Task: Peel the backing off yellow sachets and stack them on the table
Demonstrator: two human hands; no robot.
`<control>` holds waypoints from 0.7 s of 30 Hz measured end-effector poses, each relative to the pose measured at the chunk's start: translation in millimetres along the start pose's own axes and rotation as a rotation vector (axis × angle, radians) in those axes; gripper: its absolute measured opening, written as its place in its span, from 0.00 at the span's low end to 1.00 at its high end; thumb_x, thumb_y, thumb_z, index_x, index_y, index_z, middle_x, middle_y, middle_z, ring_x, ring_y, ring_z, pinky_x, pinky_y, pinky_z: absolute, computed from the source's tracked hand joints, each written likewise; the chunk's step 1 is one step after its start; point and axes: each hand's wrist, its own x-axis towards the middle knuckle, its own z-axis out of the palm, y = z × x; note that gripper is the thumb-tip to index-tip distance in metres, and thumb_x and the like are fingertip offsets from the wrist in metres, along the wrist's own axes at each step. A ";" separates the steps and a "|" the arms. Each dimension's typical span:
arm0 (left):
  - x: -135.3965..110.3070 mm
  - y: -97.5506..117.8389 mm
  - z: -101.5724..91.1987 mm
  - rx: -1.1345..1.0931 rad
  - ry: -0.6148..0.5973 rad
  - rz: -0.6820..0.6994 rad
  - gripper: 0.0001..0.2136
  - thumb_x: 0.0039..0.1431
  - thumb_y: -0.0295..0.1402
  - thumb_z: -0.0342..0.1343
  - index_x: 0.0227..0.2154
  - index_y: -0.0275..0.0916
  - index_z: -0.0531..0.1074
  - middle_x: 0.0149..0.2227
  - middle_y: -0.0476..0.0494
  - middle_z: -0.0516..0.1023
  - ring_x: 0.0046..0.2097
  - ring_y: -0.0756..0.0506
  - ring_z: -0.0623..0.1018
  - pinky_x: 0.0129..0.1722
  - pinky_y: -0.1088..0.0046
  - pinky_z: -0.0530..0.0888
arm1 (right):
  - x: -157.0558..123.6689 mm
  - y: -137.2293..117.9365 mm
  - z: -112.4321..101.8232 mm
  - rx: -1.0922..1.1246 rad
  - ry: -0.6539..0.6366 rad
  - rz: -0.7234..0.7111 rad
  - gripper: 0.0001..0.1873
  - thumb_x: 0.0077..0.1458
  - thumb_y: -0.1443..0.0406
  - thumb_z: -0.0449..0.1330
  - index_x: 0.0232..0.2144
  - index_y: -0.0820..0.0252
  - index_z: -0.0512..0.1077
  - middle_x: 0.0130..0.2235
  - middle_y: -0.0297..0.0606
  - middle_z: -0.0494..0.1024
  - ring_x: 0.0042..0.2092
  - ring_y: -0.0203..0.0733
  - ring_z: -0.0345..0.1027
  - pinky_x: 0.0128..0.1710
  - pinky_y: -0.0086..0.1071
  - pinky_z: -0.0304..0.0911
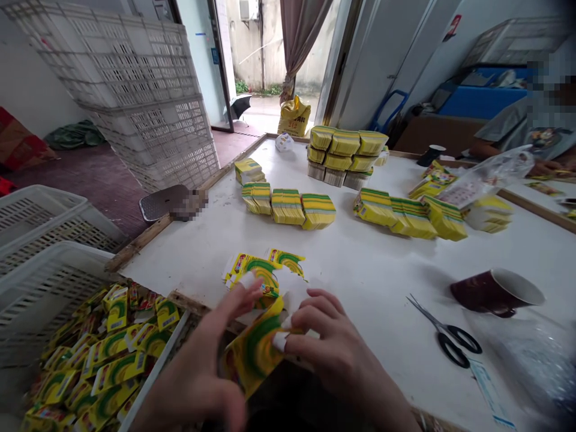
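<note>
My right hand (326, 336), with white coverings on some fingertips, pinches the edge of a yellow and green printed carton (256, 348) at the table's front edge. The carton is tilted and a little blurred. To its left, my left hand (209, 342) is spread, thumb and fingers apart, its fingertips near the flat cartons. A few flat yellow cartons (245, 267) lie loosely on the white table (360, 282) just beyond both hands. Whether the left fingers touch any of them I cannot tell.
Left of the table stands a white crate (155, 360) full of yellow cartons (112, 354). Bundled stacks (288, 207) line the table's middle, with a taller pile (346, 150) behind. Scissors (445, 336) and a tipped-looking mug (495, 292) lie right. A person (517, 132) sits far right.
</note>
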 end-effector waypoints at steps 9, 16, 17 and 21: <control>-14.8 -18.6 49.2 0.422 -0.068 0.098 0.38 0.50 0.33 0.62 0.61 0.42 0.48 0.48 0.34 0.77 0.45 0.36 0.80 0.42 0.60 0.79 | -10.6 5.4 29.1 0.519 0.369 0.442 0.37 0.60 0.54 0.59 0.66 0.51 0.51 0.65 0.48 0.57 0.67 0.58 0.46 0.64 0.56 0.47; -15.2 -15.7 56.9 0.425 -0.089 0.252 0.35 0.44 0.23 0.58 0.55 0.48 0.52 0.49 0.41 0.74 0.49 0.39 0.77 0.45 0.65 0.76 | -5.2 5.0 50.0 1.140 0.160 0.570 0.27 0.58 0.51 0.61 0.57 0.49 0.66 0.58 0.43 0.72 0.59 0.53 0.64 0.59 0.50 0.58; -14.7 -15.4 55.6 0.412 -0.087 0.225 0.33 0.44 0.23 0.57 0.53 0.48 0.53 0.47 0.42 0.74 0.46 0.40 0.78 0.42 0.67 0.77 | -4.7 4.1 49.0 1.102 0.173 0.534 0.28 0.57 0.48 0.60 0.57 0.50 0.66 0.58 0.43 0.71 0.60 0.53 0.63 0.60 0.50 0.57; -10.8 -16.9 51.5 0.356 -0.135 0.150 0.33 0.47 0.28 0.58 0.55 0.45 0.49 0.43 0.42 0.75 0.38 0.41 0.79 0.35 0.67 0.77 | -5.2 -1.9 43.4 0.812 0.120 0.331 0.34 0.58 0.52 0.60 0.64 0.51 0.57 0.63 0.45 0.64 0.64 0.55 0.55 0.62 0.48 0.54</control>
